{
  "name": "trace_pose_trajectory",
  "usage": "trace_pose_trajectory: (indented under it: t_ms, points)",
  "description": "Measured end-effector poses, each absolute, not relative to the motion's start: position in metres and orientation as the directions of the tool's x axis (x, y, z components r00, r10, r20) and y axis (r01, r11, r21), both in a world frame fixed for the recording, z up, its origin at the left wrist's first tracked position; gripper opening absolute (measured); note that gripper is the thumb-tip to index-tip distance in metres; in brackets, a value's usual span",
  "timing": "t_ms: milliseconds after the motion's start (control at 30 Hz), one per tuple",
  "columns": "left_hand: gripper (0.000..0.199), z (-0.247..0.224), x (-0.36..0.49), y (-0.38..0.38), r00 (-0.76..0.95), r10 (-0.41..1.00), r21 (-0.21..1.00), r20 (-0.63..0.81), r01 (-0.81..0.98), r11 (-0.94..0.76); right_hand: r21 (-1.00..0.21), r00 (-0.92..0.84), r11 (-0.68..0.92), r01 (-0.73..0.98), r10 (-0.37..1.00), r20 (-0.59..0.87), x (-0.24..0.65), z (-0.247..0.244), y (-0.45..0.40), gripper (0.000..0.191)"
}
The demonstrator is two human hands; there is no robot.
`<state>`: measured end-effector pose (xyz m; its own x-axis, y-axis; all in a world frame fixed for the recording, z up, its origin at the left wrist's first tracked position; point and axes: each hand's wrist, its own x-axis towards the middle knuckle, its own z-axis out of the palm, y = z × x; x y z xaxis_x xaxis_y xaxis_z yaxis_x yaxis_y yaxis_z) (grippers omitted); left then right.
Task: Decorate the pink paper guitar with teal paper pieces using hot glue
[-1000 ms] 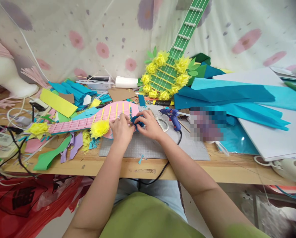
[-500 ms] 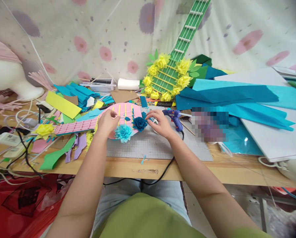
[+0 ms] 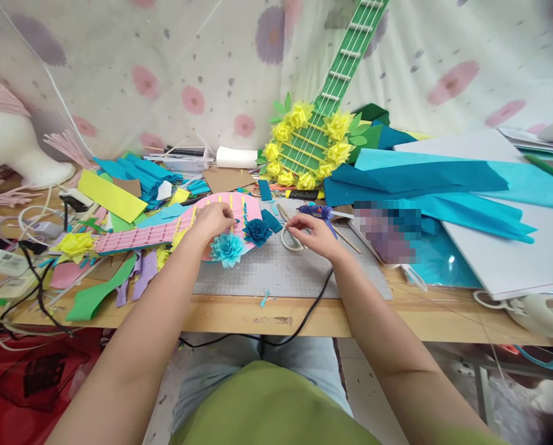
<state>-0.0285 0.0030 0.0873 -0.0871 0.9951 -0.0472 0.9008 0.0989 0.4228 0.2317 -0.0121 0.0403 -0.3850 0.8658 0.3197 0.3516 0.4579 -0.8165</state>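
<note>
Tray behind the pink guitar holds dark, pen-like sticks.

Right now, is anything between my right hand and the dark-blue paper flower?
Yes: a dark-blue leaf-shaped piece adjoins the flower on the side facing your right hand, and a white scissors handle lies beside that hand. Nothing else visible stands between.

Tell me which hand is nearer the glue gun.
Right. The right hand is just in front of the glue gun, partly hiding it; the left hand is farther left, over the pink guitar.
</note>
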Motion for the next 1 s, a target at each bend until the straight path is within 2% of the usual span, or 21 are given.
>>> trace_pose_trajectory:
  t_ms: [167, 300, 400, 500, 633, 800, 900, 1000]
  points:
    - [0.011, 0.08, -0.037, 0.001, -0.148, 0.981, 0.699, 0.128, 0.715, 0.017, -0.764, -0.391, 0.53, 0.368, 0.834, 0.39, 0.221, 0.039, -0.017, 0.012]
    - [0.012, 0.071, -0.04, -0.006, -0.256, 0.943, 0.841, 0.213, 0.539, -0.044, -0.529, -0.488, 0.732, 0.43, 0.681, 0.545, 0.199, 0.052, -0.024, 0.015]
    - [0.007, 0.067, -0.04, -0.013, -0.288, 0.924, 0.873, 0.249, 0.481, -0.085, -0.342, -0.617, 0.812, 0.473, 0.582, 0.53, 0.175, 0.059, -0.027, 0.024]
    - [0.004, 0.068, -0.04, -0.022, -0.345, 0.901, 0.905, 0.263, 0.412, -0.106, -0.236, -0.665, 0.82, 0.522, 0.564, 0.49, 0.155, 0.056, -0.026, 0.033]
    - [0.006, 0.075, -0.036, -0.038, -0.446, 0.871, 0.968, 0.206, 0.224, -0.114, -0.22, -0.627, 0.78, 0.586, 0.608, 0.487, 0.144, 0.046, -0.023, 0.04]
    - [0.011, 0.077, -0.033, -0.051, -0.516, 0.847, 0.991, 0.13, 0.085, -0.1, -0.217, -0.604, 0.761, 0.612, 0.626, 0.492, 0.141, 0.045, -0.025, 0.034]
    - [0.017, 0.073, -0.037, -0.051, -0.512, 0.843, 0.984, 0.164, 0.145, -0.103, -0.215, -0.604, 0.757, 0.617, 0.631, 0.487, 0.139, 0.046, -0.024, 0.029]
    - [0.018, 0.069, -0.045, -0.048, -0.518, 0.812, 0.94, 0.269, 0.326, -0.103, -0.205, -0.625, 0.782, 0.588, 0.6, 0.499, 0.138, 0.044, -0.022, 0.029]
